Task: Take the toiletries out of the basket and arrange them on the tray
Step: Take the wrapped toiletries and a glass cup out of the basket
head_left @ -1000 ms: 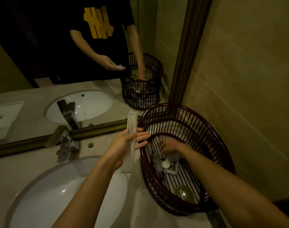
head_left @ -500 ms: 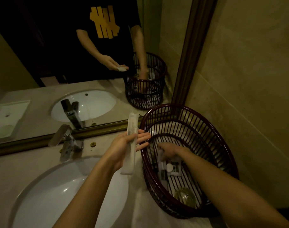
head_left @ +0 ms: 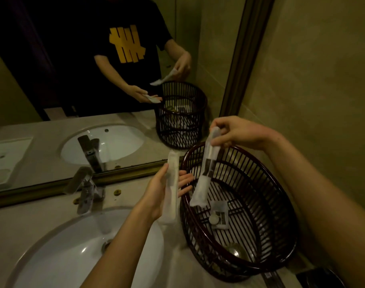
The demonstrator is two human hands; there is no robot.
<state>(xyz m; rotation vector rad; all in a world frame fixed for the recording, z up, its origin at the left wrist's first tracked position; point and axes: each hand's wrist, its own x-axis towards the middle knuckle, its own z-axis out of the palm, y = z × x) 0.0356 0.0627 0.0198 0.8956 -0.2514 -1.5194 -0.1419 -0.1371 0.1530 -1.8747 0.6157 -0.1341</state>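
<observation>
A dark slatted basket (head_left: 281,196) sits on the counter at the right, by the wall. My left hand (head_left: 158,192) holds a long white wrapped packet (head_left: 171,188) upright just left of the basket's rim. My right hand (head_left: 239,133) pinches the top of a second long white packet with dark printing (head_left: 205,175), which hangs over the basket's far left side. Inside the basket lie a small white sachet with a round cap (head_left: 219,217) and a round shiny item (head_left: 236,251). The tray shows only as a pale reflection in the mirror (head_left: 9,154), at far left.
A white sink basin (head_left: 63,256) fills the lower left, with a chrome faucet (head_left: 84,188) behind it. A framed mirror (head_left: 94,80) runs along the back and reflects a person, the basket and the sink. A tiled wall (head_left: 312,80) stands close on the right.
My right hand has come up out of the basket, lifting the printed long packet with it. My left hand keeps its packet in about the same place.
</observation>
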